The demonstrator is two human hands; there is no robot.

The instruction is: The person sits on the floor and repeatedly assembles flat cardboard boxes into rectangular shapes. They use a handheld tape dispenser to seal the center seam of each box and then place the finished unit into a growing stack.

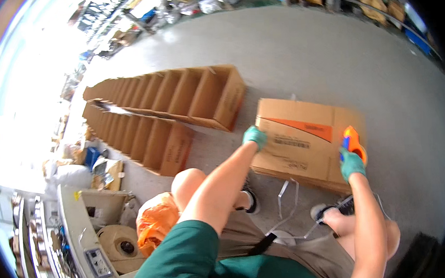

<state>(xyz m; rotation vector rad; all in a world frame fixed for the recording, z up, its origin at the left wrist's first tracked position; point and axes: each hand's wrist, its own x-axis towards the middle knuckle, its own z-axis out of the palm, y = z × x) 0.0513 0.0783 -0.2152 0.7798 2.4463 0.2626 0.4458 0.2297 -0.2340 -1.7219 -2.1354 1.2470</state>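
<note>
A stack of flat, folded cardboard boxes [306,156] lies on the floor before my knees; the top one has an orange stripe. My left hand [254,137], in a green glove, is closed at the left edge of the top box. In my right hand [352,164], also gloved in green, is an orange and blue tape dispenser [354,141]. It is held over the right end of the stack, and I cannot tell whether it touches the cardboard.
To the left stand two long rows of open cardboard boxes [199,96]. A beige machine [105,271] with a large roll and an orange plastic bag [157,221] are at my left knee. White strapping [288,199] loops near my feet. Shelving with bags lines the far side.
</note>
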